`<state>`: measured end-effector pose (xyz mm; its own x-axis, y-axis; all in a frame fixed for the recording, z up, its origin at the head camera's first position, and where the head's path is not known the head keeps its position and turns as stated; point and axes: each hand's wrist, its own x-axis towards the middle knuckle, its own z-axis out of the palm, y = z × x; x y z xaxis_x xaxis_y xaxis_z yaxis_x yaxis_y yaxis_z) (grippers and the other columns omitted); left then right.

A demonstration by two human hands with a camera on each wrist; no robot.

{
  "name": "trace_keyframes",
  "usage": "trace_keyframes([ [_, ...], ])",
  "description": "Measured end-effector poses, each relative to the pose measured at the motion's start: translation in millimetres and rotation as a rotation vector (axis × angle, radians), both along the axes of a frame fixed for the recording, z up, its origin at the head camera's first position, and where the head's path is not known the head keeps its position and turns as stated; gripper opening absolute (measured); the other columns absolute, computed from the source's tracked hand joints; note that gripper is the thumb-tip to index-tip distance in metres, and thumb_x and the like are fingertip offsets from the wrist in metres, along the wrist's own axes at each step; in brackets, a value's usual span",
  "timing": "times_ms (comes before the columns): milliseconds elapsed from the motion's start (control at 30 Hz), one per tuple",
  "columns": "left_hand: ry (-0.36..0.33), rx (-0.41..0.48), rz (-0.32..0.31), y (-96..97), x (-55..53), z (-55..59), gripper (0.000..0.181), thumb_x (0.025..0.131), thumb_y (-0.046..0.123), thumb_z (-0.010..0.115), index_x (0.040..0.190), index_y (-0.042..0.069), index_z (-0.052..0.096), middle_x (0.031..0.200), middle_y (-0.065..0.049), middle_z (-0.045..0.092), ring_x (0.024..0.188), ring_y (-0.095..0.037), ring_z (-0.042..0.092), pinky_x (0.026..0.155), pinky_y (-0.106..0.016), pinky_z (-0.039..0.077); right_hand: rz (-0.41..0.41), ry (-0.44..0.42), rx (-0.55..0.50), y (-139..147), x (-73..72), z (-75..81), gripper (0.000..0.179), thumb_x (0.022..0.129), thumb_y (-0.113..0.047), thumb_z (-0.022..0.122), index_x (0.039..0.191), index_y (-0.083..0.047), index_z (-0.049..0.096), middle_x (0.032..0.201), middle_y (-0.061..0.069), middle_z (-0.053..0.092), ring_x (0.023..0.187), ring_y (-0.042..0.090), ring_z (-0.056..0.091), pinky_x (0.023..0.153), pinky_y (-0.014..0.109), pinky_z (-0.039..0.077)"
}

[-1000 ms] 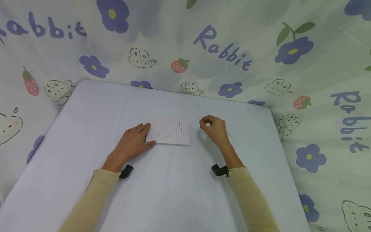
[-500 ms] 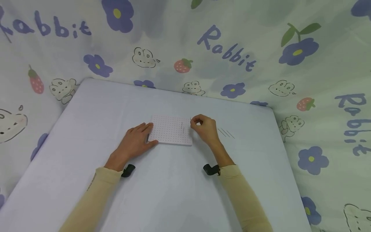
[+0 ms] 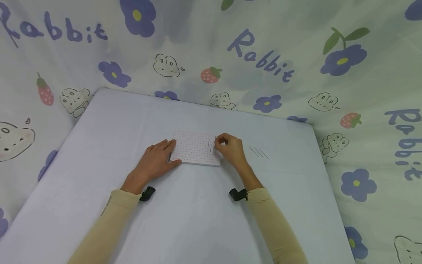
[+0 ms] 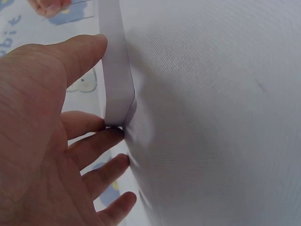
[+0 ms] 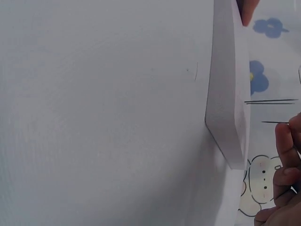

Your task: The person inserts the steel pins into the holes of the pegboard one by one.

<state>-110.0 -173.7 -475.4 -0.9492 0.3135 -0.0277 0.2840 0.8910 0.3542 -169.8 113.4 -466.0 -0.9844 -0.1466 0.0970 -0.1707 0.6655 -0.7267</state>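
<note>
A white square board (image 3: 194,148) with a grid of small dots lies on the table. Two thin dark needles (image 5: 273,101) stand up from its right part. My left hand (image 3: 157,161) rests against the board's left end, thumb along the near side, fingers spread, as the left wrist view shows. Over the board's right edge, my right hand (image 3: 232,148) pinches another needle (image 5: 273,122) between thumb and forefinger. In the right wrist view its tip points at the board and is apart from it, beside the standing needles.
Three loose needles (image 3: 258,151) lie side by side on the white tabletop (image 3: 197,220), right of my right hand. A curtain (image 3: 184,44) printed with rabbits and flowers hangs behind the table and along its sides.
My right hand has moved left with the needle, from beside the board to over its right edge. My left hand has stayed at the board. The loose needles have come into fuller view.
</note>
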Motion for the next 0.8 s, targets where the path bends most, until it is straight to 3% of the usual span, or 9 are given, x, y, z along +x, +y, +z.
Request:
trace_keyframes([
  [800, -0.009, -0.01, 0.004, -0.7, -0.2, -1.7, 0.082, 0.095, 0.047, 0.067, 0.154, 0.0, 0.037, 0.158, -0.018, 0.039, 0.146, -0.04, 0.033, 0.114, -0.061, 0.03, 0.047, -0.034, 0.036, -0.2, 8.3, -9.0, 0.007, 0.089, -0.021, 0.067, 0.091, -0.016, 0.072, 0.089, -0.003, 0.072, 0.098, 0.02, 0.067, 0.095, 0.044, 0.054],
])
